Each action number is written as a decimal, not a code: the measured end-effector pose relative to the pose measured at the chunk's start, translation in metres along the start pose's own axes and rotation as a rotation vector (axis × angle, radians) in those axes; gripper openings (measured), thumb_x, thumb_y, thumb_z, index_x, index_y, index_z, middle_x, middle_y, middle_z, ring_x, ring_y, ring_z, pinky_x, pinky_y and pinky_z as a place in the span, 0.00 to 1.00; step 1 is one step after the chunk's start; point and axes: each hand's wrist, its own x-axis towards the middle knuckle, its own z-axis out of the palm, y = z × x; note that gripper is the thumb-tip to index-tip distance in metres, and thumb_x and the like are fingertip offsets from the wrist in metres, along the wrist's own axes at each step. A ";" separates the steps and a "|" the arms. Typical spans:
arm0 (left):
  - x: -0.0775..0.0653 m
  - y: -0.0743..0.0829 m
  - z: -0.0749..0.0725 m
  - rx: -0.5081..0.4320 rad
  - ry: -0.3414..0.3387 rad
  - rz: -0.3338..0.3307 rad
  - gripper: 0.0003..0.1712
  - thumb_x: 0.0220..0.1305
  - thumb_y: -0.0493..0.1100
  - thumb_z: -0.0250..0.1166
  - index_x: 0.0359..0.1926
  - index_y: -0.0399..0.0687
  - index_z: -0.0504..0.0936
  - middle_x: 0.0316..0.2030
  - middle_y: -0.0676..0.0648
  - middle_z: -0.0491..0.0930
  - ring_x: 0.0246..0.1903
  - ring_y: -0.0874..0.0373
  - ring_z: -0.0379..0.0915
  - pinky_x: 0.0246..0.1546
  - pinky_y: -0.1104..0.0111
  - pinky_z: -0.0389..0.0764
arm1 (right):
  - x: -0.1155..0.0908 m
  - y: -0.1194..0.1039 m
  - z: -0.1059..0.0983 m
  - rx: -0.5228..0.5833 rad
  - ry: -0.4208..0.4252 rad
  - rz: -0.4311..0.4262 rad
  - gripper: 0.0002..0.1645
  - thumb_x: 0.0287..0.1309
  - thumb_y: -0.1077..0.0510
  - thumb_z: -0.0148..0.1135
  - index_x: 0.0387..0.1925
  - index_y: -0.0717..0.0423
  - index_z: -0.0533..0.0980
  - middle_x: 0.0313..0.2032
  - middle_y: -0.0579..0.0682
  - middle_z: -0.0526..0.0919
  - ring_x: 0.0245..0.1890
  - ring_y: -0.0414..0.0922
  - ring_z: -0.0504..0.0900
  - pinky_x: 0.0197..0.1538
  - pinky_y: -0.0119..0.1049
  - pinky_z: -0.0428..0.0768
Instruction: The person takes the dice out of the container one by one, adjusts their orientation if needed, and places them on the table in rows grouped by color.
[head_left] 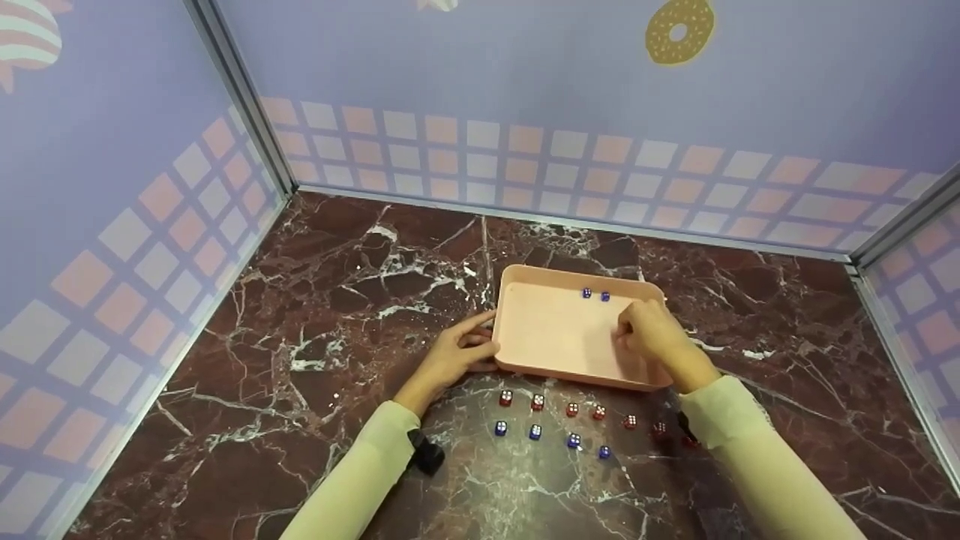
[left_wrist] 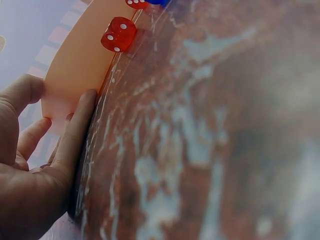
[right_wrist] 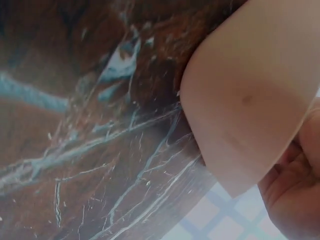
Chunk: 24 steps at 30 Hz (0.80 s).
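A shallow peach-coloured tray (head_left: 555, 330) lies on the marble surface, with two blue dice (head_left: 596, 295) near its far wall. Against the tray's left end rests my left hand (head_left: 454, 352), fingers spread and thumb at the near corner; in the left wrist view its fingertips (left_wrist: 89, 97) touch the outer wall. My right hand (head_left: 654, 334) reaches over the right part of the tray with curled fingers, pointing down inside it. In the right wrist view the tray wall (right_wrist: 245, 100) partly hides that hand, and I cannot tell whether its fingers hold anything.
In front of the tray runs a row of several red dice (head_left: 572, 409), the rightmost close to the right sleeve. A shorter row of several blue dice (head_left: 535, 432) lies nearer. Patterned lilac wall panels (head_left: 525, 75) enclose the marble tabletop (head_left: 360, 315) at back and sides.
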 end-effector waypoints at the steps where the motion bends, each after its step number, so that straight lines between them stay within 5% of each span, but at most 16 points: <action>1: 0.000 -0.001 0.000 0.009 -0.002 0.001 0.38 0.68 0.30 0.68 0.77 0.41 0.70 0.53 0.36 0.76 0.47 0.54 0.81 0.49 0.55 0.94 | -0.002 -0.001 0.000 -0.009 -0.004 0.008 0.12 0.38 0.76 0.68 0.16 0.58 0.84 0.19 0.49 0.83 0.22 0.48 0.76 0.29 0.49 0.85; 6: 0.002 -0.002 0.000 0.006 -0.004 -0.002 0.37 0.69 0.30 0.68 0.77 0.43 0.71 0.54 0.36 0.76 0.48 0.53 0.81 0.50 0.55 0.94 | -0.011 -0.008 -0.006 -0.043 -0.036 0.063 0.11 0.46 0.74 0.69 0.22 0.57 0.87 0.28 0.53 0.88 0.28 0.53 0.82 0.34 0.57 0.87; 10: 0.002 -0.004 0.000 -0.009 -0.002 -0.015 0.38 0.68 0.29 0.68 0.77 0.42 0.71 0.55 0.35 0.75 0.49 0.53 0.80 0.50 0.55 0.94 | -0.026 -0.011 -0.011 0.057 0.019 0.015 0.06 0.55 0.71 0.72 0.33 0.60 0.91 0.36 0.56 0.91 0.38 0.58 0.89 0.45 0.60 0.89; 14: -0.001 -0.005 0.000 0.002 -0.017 -0.016 0.38 0.69 0.30 0.68 0.78 0.43 0.70 0.56 0.35 0.76 0.49 0.54 0.80 0.50 0.55 0.94 | -0.048 -0.019 -0.021 0.181 0.118 -0.113 0.06 0.57 0.71 0.74 0.36 0.61 0.91 0.35 0.53 0.91 0.32 0.49 0.88 0.38 0.47 0.91; 18: -0.003 -0.003 0.001 -0.002 -0.024 -0.015 0.38 0.69 0.29 0.67 0.78 0.41 0.69 0.56 0.35 0.75 0.48 0.54 0.80 0.49 0.55 0.94 | -0.074 -0.033 -0.035 0.251 0.109 -0.181 0.10 0.54 0.72 0.76 0.35 0.56 0.89 0.33 0.47 0.89 0.26 0.36 0.80 0.28 0.31 0.84; 24: -0.002 -0.001 -0.001 -0.011 0.000 -0.018 0.39 0.68 0.29 0.68 0.78 0.43 0.70 0.56 0.35 0.74 0.49 0.54 0.79 0.50 0.55 0.93 | -0.100 -0.045 -0.043 0.224 0.020 -0.245 0.13 0.49 0.70 0.79 0.31 0.50 0.87 0.31 0.41 0.87 0.28 0.36 0.81 0.31 0.34 0.87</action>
